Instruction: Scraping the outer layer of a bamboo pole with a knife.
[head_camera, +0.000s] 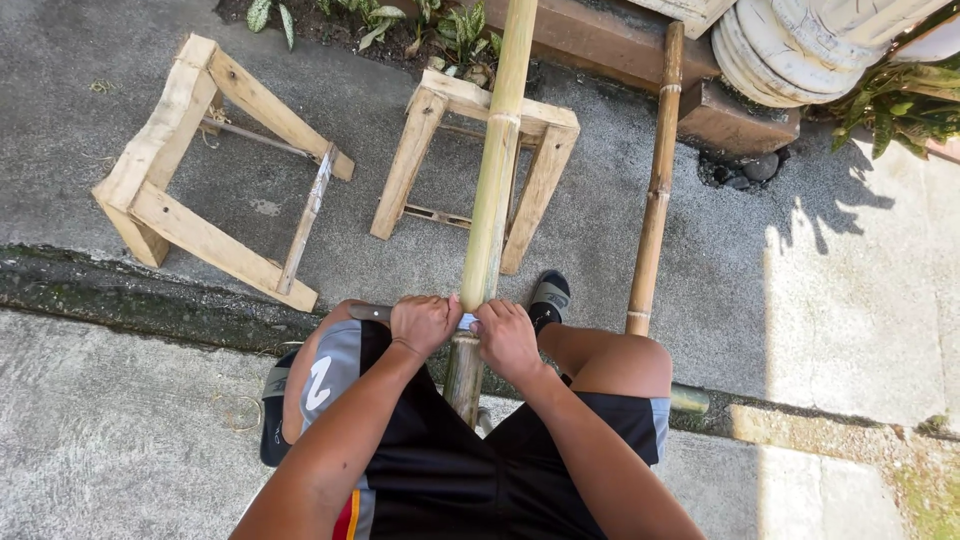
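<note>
A long green-yellow bamboo pole (493, 180) runs from between my knees up over a wooden trestle (545, 175). My left hand (423, 322) and my right hand (505, 338) both grip a blade (366, 312) laid across the pole, one hand on each side of it. The blade's dark end sticks out left of my left hand. Most of the blade is hidden under my fingers. I sit with black shorts and sandals, legs either side of the pole.
A second wooden trestle (195, 170) lies tipped over at the left. A brown bamboo pole (655, 190) leans at the right. Plants (440, 25), a brown ledge and a white stone column base (800, 45) stand at the top. A mossy step edge (130, 295) crosses the concrete.
</note>
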